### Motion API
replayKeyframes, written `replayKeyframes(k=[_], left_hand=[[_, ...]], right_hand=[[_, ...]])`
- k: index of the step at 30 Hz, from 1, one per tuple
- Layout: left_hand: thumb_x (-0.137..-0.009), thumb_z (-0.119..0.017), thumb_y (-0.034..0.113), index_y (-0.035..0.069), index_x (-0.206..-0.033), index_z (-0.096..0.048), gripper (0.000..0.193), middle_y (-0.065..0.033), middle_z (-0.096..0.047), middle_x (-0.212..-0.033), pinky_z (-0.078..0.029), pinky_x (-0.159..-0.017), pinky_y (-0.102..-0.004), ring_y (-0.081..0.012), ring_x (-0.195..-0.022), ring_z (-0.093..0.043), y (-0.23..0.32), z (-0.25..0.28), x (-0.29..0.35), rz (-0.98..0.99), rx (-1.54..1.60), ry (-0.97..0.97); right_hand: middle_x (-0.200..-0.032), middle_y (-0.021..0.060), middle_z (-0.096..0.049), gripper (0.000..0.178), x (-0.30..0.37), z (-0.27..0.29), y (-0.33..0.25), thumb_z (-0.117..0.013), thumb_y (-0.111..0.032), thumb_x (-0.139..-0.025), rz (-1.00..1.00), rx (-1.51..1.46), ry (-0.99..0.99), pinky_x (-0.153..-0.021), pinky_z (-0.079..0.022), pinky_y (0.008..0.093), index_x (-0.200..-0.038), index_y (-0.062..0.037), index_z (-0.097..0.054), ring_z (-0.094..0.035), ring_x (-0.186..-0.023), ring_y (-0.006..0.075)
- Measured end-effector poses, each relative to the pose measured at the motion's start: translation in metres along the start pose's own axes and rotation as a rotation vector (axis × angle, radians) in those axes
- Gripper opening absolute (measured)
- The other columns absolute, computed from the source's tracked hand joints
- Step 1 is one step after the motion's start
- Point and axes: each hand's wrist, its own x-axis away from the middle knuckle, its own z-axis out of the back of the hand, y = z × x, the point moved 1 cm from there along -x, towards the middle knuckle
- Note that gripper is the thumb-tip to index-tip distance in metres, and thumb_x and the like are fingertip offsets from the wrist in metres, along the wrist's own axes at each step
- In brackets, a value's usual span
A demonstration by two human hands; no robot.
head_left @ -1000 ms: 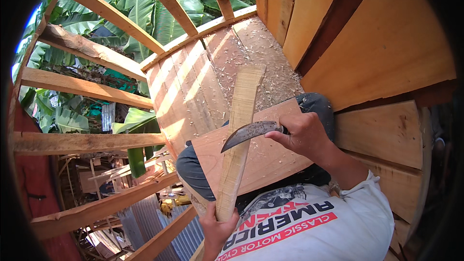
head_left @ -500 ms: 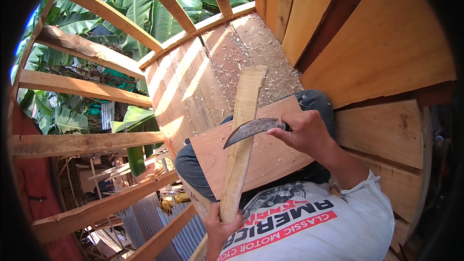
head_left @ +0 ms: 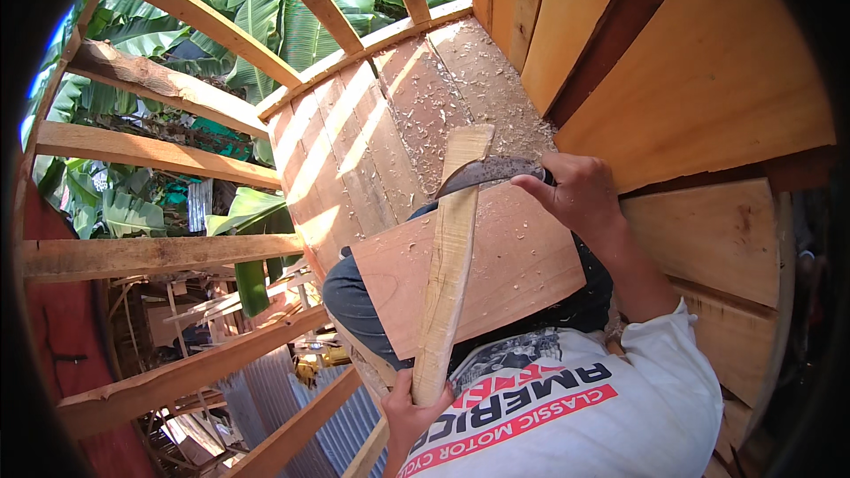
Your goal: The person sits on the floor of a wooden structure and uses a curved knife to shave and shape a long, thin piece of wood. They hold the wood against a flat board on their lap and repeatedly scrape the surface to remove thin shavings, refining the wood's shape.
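Observation:
In my right hand [head_left: 580, 195] is the handle of a curved knife [head_left: 485, 174], its dark blade pointing left. The blade lies across the upper part of a long, narrow strip of wood [head_left: 448, 270]. My left hand [head_left: 413, 413] is closed round the strip's near end, close to my shirt. The strip slants away from me over a flat reddish-brown board [head_left: 521, 257] resting on my lap. A few small shavings are scattered on that board. The knife's handle is mostly hidden inside my fist.
The plank floor [head_left: 354, 159] ahead is strewn with wood shavings [head_left: 496, 88]. A wooden panel wall [head_left: 699, 97] stands close on my right. On the left, open wooden framing [head_left: 168, 257] borders a drop, with corrugated sheets [head_left: 270, 398] below and banana leaves [head_left: 257, 9] beyond.
My right hand and the knife have moved away from me and slightly right, farther up the strip. The strip has shifted a little, still held in my left hand.

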Motion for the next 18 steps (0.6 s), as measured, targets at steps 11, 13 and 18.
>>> replayKeyframes(k=[11, 13, 18], left_hand=[[-0.068, -0.083, 0.019, 0.000, -0.094, -0.059, 0.040, -0.0137, -0.068, -0.074, -0.052, -0.058, -0.0297, -0.0173, -0.064, -0.068, -0.010, 0.000, 0.001, -0.042, -0.005, 0.001], [-0.068, -0.083, 0.019, 0.000, -0.094, -0.059, 0.040, -0.0136, -0.068, -0.074, -0.052, -0.058, -0.0296, -0.0170, -0.064, -0.068, -0.001, -0.002, -0.004, -0.026, 0.012, -0.002], [-0.065, -0.082, 0.016, -0.001, -0.092, -0.059, 0.039, -0.0106, -0.064, -0.069, -0.048, -0.058, -0.0268, -0.0103, -0.063, -0.060, -0.004, 0.001, 0.000, -0.014, 0.011, 0.009]], right_hand=[[-0.053, 0.0140, -0.054, 0.051, 0.027, 0.001, -0.056, -0.064, -0.049, -0.086, 0.390, -0.220, -0.095, -0.041, -0.043, 0.0362, -0.059, -0.0069, -0.054, -0.059, -0.047, 0.0293], [-0.053, 0.0137, -0.054, 0.051, 0.029, 0.003, -0.058, -0.064, -0.049, -0.086, 0.375, -0.201, -0.093, -0.042, -0.044, 0.0361, -0.059, -0.0071, -0.053, -0.059, -0.047, 0.0289], [-0.052, 0.0131, -0.053, 0.050, 0.016, -0.005, -0.043, -0.064, -0.047, -0.087, 0.311, -0.178, -0.035, -0.043, -0.044, 0.0370, -0.060, -0.0070, -0.052, -0.059, -0.048, 0.0288]])
